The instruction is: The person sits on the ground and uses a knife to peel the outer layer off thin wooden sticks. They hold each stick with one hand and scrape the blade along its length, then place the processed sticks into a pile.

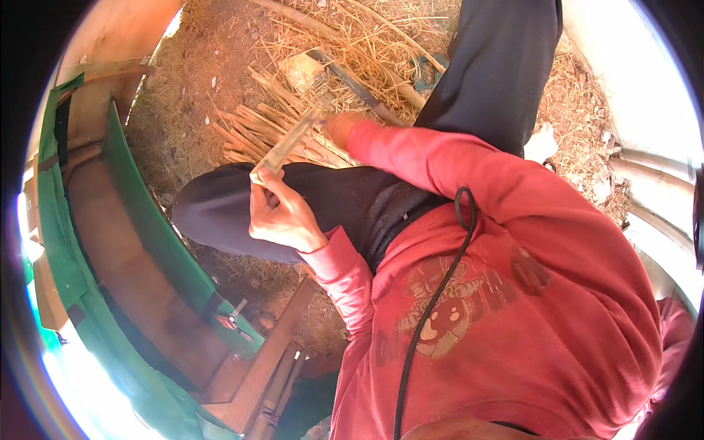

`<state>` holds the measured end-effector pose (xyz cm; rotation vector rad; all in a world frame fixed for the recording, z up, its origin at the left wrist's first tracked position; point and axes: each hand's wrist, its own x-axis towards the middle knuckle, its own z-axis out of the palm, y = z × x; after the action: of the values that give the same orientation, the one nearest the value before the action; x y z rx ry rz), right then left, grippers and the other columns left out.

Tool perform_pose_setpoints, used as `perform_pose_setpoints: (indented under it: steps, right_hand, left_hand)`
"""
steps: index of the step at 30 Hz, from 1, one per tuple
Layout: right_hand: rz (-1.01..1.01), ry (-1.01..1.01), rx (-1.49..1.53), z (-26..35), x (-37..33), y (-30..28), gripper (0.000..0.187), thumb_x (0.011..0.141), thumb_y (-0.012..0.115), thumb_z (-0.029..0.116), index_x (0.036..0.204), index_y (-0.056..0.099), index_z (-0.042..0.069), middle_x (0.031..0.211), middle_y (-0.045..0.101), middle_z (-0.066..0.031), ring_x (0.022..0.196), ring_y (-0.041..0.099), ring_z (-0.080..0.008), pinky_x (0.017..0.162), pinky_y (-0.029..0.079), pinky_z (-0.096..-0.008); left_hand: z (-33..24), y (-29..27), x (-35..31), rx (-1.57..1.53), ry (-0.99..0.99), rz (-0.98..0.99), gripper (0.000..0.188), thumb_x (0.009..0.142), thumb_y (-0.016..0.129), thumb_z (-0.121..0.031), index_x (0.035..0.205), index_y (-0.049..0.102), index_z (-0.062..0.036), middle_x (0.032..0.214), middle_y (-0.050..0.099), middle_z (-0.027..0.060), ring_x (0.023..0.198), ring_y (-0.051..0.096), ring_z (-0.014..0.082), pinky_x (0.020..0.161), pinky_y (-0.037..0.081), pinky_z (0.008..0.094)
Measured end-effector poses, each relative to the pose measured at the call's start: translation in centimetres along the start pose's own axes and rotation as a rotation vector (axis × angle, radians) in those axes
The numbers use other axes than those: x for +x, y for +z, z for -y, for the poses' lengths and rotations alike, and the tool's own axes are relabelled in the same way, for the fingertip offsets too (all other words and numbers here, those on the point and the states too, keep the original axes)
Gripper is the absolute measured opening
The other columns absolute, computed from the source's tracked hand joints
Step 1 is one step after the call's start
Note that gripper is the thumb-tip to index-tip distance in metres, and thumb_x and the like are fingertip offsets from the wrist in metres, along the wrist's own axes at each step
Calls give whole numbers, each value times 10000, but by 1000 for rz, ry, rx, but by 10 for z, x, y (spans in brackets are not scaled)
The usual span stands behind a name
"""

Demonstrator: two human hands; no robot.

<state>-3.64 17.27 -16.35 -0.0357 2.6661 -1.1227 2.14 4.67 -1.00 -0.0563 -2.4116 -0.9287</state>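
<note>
My left hand (284,214) is closed, pinching the near end of a pale split strip of bamboo or wood (292,145) between thumb and fingers. The strip slants away to the upper right, above my bent leg. Close beside its far part is my right hand (343,130), curled at the end of a red sleeve. A small dark bit shows at its fingers, but what it grips is too small to name. Below the strip lies a pile of split sticks (249,132). Beyond the right hand, a long dark blade with a brown handle (356,86) rests on the straw.
Straw (367,51) and a long pole (297,16) cover the ground ahead. A yellowish block (301,72) sits by the blade's tip. To the left stands a green-edged, brown-lined trough-like structure (139,242). A wooden plank (268,359) is at lower left. A black cord (433,308) hangs over my red top.
</note>
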Motion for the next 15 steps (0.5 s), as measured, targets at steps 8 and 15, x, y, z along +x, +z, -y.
perform_pose_setpoints:
  steps: [8, 15]
  right_hand:
    - [-229, -57, 244, 66, -39, -20, 308, 1009, 521, 301, 1163, 543, 35, 650, 627, -270, 611, 639, -472, 588, 530, -555]
    - [-204, -169, 217, 76, -46, -32, 306, 997, 542, 293, 1130, 534, 17, 639, 625, -257, 620, 640, -472, 568, 521, -555]
  left_hand:
    - [2, 4, 12, -7, -116, -14, 272, 988, 627, -183, 1011, 733, 66, 773, 750, 147, 699, 747, 180, 601, 571, 276]
    - [8, 2, 11, -67, -113, 15, 286, 982, 634, -188, 1016, 729, 79, 803, 753, 158, 738, 754, 199, 636, 585, 288]
